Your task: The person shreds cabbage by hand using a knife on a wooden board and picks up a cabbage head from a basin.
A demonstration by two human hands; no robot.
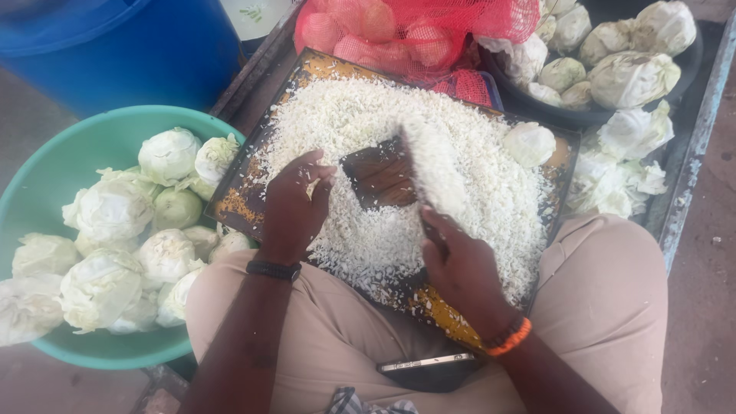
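**Asker:** Head view: where does the knife lie?

**Describer:** Knife blade (433, 172), coated in shredded cabbage (460, 153), runs from the near right hand (460, 264) away toward the far side of the cutting board (230, 203). That hand's grip is clenched on the handle.

**Asker:** And the other hand?

**Describer:** Left hand (295, 203) rests curled on the shreds, just left of the blade, grasping nothing that shows.

Left hand (295, 205) resting on chopped cabbage (460, 153) on a dark board (245, 195). Right hand (460, 268) gripping a knife (429, 165). Green tub (69, 153) of cabbage heads (111, 211) beside.
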